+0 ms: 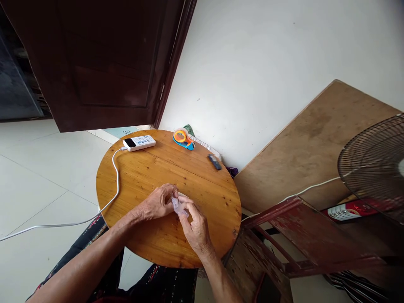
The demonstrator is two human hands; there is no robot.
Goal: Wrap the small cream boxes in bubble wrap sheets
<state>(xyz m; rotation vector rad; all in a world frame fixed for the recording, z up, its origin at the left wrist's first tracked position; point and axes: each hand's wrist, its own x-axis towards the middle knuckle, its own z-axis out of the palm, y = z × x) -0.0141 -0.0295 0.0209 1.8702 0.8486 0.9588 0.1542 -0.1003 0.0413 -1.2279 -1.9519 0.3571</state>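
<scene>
- Head view: at the bottom edge, dark patterned trousers (176,282) show below 2 bare forearms.
- The left hand (162,201) is curled, with thumb and fingertips pinched on a small crumpled piece of translucent plastic (179,206).
- The right hand (196,227) pinches the same piece from the other side, thumb nearest the wearer; the fingers hide part of it.
- The plastic sits between the 2 hands, over the near half of a round wooden table (214,219); whether it touches the wood, I cannot tell.
- Beyond the left hand, near the table's far left edge, lies a white device (143,142) with a dark screen; a white cable (116,168) runs from it over the edge.
- At the far rim lie an orange and blue tape dispenser (189,144), a printed strip (202,144) and a dark, pixelated object (214,162).
- To the right are a worn red wooden chair (293,235) and a fan (372,155).
- Behind, a brown board (303,143) leans on a white wall (268,54), with a dark door (110,63) at left.
</scene>
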